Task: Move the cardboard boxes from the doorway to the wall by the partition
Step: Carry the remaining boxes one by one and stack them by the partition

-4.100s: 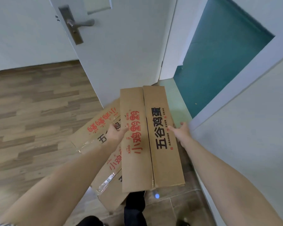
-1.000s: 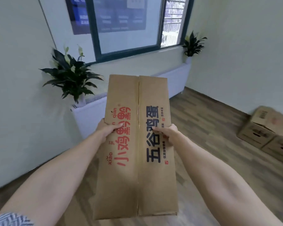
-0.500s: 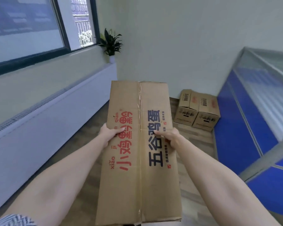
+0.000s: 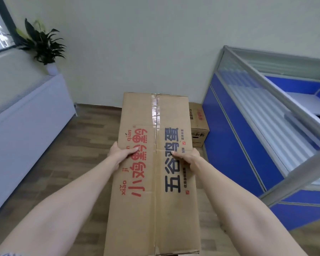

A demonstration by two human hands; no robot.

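Both hands grip the carried box (image 4: pixel 155 182) by its long sides: the left hand (image 4: pixel 118 154) and right hand (image 4: pixel 189 157) curl thumbs over its top. Its long axis points away toward the wall (image 4: pixel 137 43), taped seam lengthwise. Ahead, another cardboard box (image 4: pixel 199 124) sits on the floor beside the blue partition (image 4: pixel 229 135).
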